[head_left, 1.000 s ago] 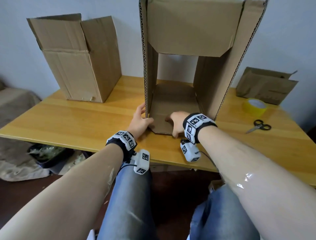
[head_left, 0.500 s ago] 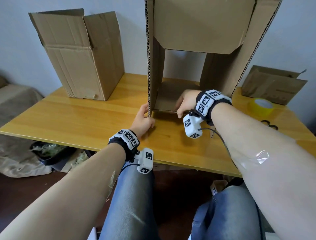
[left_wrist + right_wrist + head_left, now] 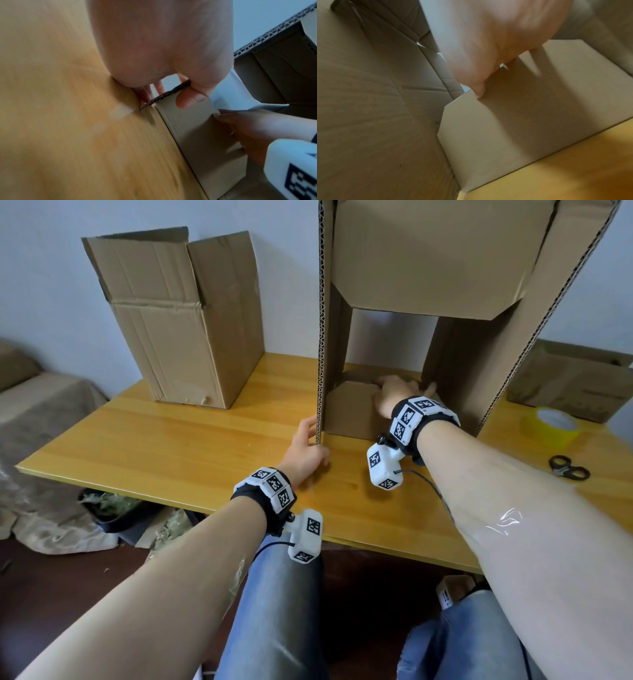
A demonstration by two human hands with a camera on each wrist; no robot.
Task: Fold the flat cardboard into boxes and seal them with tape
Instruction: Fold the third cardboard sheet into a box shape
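Observation:
A large cardboard box point(image 3: 428, 261) lies on its side on the wooden table point(image 3: 171, 446), open end towards me. My left hand point(image 3: 305, 450) pinches the bottom of its left side flap point(image 3: 322, 337); in the left wrist view the thumb point(image 3: 190, 98) sits on the corrugated edge point(image 3: 168, 93). My right hand point(image 3: 394, 395) reaches into the opening and presses the bottom flap point(image 3: 349, 409), which stands raised from the table. In the right wrist view the thumb tip touches the flap point(image 3: 522, 115) near its top edge; the other fingers are hidden.
A folded box point(image 3: 185, 326) stands upright at the back left. At the right lie flat cardboard point(image 3: 568, 385) against the wall, a yellow tape roll point(image 3: 551, 426) and black scissors point(image 3: 568, 469). My knees are under the table's front edge.
My right hand has lifted the bottom flap off the table and pushed it up and into the box opening. The left hand has stayed on the side flap's lower edge.

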